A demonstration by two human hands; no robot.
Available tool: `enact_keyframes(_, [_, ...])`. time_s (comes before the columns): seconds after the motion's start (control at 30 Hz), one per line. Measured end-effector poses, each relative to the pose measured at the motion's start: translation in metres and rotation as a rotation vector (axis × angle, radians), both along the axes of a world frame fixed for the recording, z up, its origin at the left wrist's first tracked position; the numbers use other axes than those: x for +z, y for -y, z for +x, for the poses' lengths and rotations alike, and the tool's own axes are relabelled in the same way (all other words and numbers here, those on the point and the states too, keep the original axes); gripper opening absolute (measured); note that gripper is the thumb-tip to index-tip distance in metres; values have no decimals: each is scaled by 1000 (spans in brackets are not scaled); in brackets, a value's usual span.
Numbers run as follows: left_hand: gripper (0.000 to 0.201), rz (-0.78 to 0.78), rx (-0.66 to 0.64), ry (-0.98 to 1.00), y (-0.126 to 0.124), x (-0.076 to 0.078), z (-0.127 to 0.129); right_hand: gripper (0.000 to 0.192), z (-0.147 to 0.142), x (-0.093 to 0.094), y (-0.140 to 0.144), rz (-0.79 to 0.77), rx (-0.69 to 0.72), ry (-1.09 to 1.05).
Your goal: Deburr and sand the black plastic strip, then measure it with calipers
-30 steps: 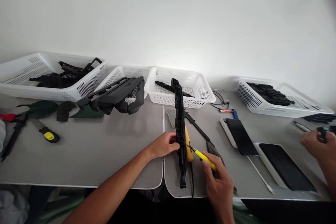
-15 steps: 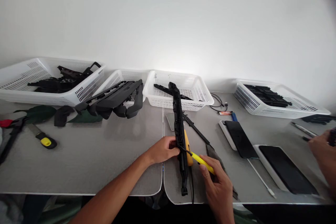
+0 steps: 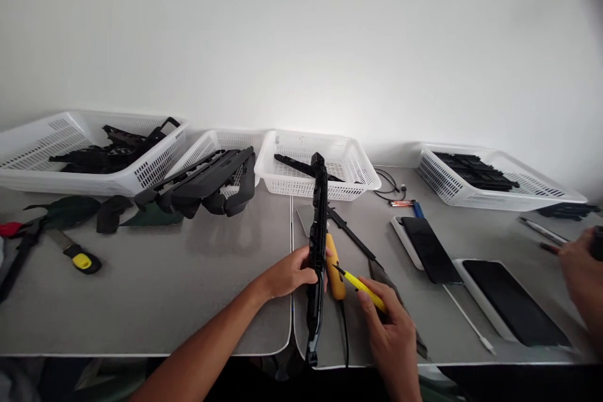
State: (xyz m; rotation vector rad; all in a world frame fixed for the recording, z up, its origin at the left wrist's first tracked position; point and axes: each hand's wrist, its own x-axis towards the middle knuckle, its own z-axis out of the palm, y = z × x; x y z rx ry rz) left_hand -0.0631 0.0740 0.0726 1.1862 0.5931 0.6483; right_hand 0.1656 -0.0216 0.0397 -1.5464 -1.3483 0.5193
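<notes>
Grey surface (image 3: 141, 276) against a plain white wall, white baskets (image 3: 325, 166) lined along the far edge. Near centre, the left hand (image 3: 289, 273) grips a long black plastic strip (image 3: 318, 245) at about its middle — narrow, ribbed along its edge, matte, tilted so the far end points toward the middle basket and the near end overhangs the surface's near edge. The right hand (image 3: 389, 326) is closed on a yellow-handled cutter (image 3: 360, 286), tip touching the strip just right of the left hand. A yellow tool (image 3: 335, 270) lies just beside the strip. Far right — another person's hand (image 3: 581, 270).
</notes>
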Motion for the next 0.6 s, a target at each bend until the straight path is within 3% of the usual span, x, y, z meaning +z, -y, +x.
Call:
enact_keyframes(0.07, [55, 22, -34, 46, 1, 2, -1, 39, 1, 1, 1, -7, 24, -9])
enact_keyframes(0.2, [59, 48, 23, 48, 1, 5, -2, 36, 1, 4, 3, -6, 98, -21])
enact_keyframes(0.43, [49, -36, 104, 27, -4, -6, 2, 31, -3, 8, 2, 24, 169, -5])
enact_keyframes(0.6, [49, -53, 115, 86, -1, -1, 4, 29, -1, 8, 4, 19, 236, -15])
